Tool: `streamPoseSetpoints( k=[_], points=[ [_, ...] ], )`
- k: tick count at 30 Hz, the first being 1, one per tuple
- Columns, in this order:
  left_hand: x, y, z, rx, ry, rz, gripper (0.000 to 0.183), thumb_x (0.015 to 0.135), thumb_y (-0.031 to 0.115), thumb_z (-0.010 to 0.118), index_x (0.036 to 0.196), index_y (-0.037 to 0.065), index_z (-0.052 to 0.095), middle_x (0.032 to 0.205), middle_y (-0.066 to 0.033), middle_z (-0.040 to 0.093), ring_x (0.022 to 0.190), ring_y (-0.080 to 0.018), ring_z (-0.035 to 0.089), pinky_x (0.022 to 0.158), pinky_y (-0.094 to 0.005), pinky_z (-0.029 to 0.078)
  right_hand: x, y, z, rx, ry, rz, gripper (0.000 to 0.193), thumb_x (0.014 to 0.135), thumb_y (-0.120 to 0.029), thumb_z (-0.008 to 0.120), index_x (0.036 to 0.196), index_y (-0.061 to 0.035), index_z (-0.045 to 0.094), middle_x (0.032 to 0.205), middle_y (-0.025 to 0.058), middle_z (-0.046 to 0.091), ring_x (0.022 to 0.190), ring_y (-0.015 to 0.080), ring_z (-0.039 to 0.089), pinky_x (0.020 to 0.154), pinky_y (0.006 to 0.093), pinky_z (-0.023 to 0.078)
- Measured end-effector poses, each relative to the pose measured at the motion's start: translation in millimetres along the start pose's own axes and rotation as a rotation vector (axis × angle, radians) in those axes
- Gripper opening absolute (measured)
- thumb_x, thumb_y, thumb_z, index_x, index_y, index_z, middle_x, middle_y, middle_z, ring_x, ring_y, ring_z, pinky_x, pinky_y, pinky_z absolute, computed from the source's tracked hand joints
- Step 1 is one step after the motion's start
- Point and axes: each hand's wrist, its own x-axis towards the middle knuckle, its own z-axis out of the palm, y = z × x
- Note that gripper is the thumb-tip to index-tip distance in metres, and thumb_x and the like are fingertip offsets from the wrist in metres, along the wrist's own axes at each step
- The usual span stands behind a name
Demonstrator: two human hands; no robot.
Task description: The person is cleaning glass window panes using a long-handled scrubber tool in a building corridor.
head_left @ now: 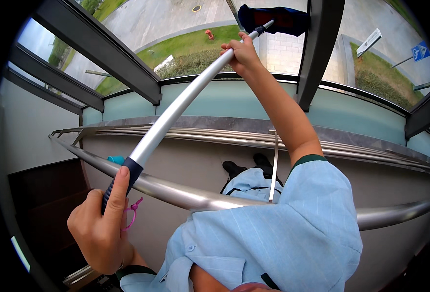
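A long silver mop pole [183,92] slants from lower left up to the window. At its top is a flat mop head [293,20] with a dark blue cloth pad and a reddish middle, up by the glass beside a dark window post; whether it touches the glass I cannot tell. My left hand [100,221] is wrapped round the navy ribbed grip [131,170] at the lower end, thumb laid along it. A pink loop [133,214] hangs beside that hand. With my arm stretched out, my right hand [243,54] grips the pole just below the head.
A thick steel handrail [176,192] curves across in front of my body, with thinner rails [215,136] beyond it along a grey stone ledge. Dark window posts [103,51] divide the glass. A teal object [116,159] shows behind the handrail. Outside lie paving and grass.
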Motion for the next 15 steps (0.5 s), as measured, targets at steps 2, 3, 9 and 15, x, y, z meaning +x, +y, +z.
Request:
streamPoseSetpoints(
  k=[2,3,9,15],
  points=[
    [13,9,8,0.048,-0.044,0.008,0.060,0.066,0.005,0.073,0.124,0.015,0.064,0.059,-0.0064,0.041,0.045,-0.0171,0.042,0.039,-0.0288,0.030,11,17,-21,0.014,0.021,0.091,0.086,0.077,0.012,0.049,0.146,-0.0185,0.008,0.100,0.0247,0.050,0.066,0.0255,0.056,0.061,0.0409,0.054],
    [31,8,30,0.023,0.005,0.049,0.058,0.068,0.006,0.072,0.124,0.018,0.063,0.058,-0.0050,0.033,0.044,-0.0169,0.039,0.040,-0.0312,0.028,21,13,-50,0.015,0.078,0.071,0.085,0.077,0.011,0.049,0.146,-0.0192,0.009,0.098,0.0221,0.051,0.067,0.0254,0.057,0.061,0.0428,0.056],
    [35,36,30,0.094,-0.076,0.044,0.054,0.071,0.013,0.068,0.124,0.019,0.063,0.060,-0.0046,0.029,0.046,-0.0170,0.038,0.041,-0.0328,0.027,25,24,-74,-0.022,0.132,0.162,0.087,0.078,0.011,0.049,0.146,-0.0243,0.007,0.092,0.0207,0.055,0.065,0.0266,0.059,0.053,0.0427,0.055],
    [49,42,21,0.108,-0.063,0.050,0.052,0.073,0.014,0.067,0.124,0.020,0.064,0.061,-0.0032,0.032,0.046,-0.0160,0.042,0.041,-0.0329,0.029,36,21,-79,-0.035,0.282,0.090,0.090,0.076,0.012,0.052,0.146,-0.0233,0.007,0.095,0.0211,0.054,0.064,0.0268,0.060,0.053,0.0430,0.054]
  ],
)
